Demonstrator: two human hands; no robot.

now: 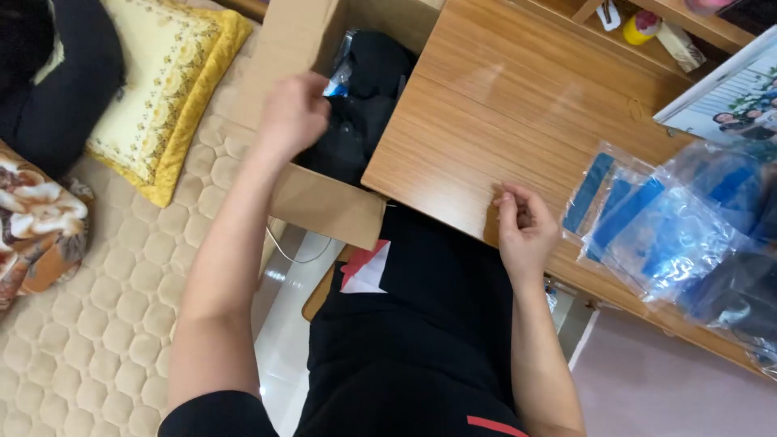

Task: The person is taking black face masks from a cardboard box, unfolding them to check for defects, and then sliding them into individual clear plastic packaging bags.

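My left hand (293, 113) reaches into an open cardboard box (324, 206) on my left and seems to close on a clear-wrapped dark packet (340, 77) at the top of the dark bundles (364, 113) inside. My right hand (524, 226) rests at the near edge of the wooden table (502, 105), its fingers curled with thumb and forefinger pinched; I see nothing in it. A pile of clear plastic bags with blue strips (655, 226) lies on the table just right of that hand.
A yellow patterned cushion (162, 89) and a floral one (36, 222) lie on a quilted beige mat (105, 324) to the left. A framed picture (728, 97) leans at the table's right. A shelf (647, 24) with small items stands behind the table.
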